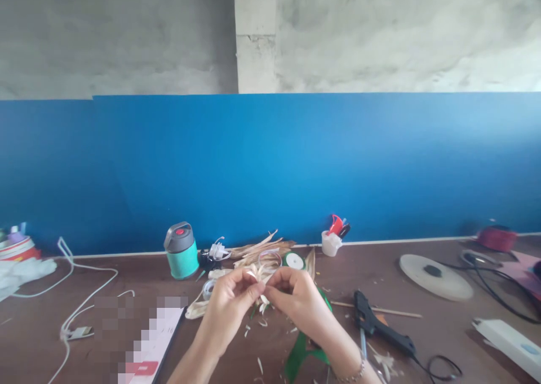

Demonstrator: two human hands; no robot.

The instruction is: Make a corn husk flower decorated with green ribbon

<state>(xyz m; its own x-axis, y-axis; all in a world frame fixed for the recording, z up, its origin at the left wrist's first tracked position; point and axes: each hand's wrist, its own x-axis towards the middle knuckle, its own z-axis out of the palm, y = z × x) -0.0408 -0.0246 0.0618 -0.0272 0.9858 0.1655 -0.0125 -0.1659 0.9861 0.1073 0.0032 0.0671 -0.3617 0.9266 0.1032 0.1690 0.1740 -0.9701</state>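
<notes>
My left hand (230,308) and my right hand (298,302) meet over the middle of the table. Thumbs and fingertips pinch a bunch of pale, dried husk-like petals (266,272) between them. Its lower part is mostly covered by my fingers. Behind my hands lies a pile of long dried husk strips (262,248), with a green ribbon spool (295,261) beside it. Green ribbon (298,357) trails under my right forearm. Small pale scraps (260,365) are scattered on the table below my hands.
A black glue gun (382,327) lies to the right, near a thin wooden stick (397,312). Farther right are a round lid (450,282) and a white power strip (511,347). A turquoise jar (182,260), a pen cup (331,244) and white cables (91,305) stand or lie around.
</notes>
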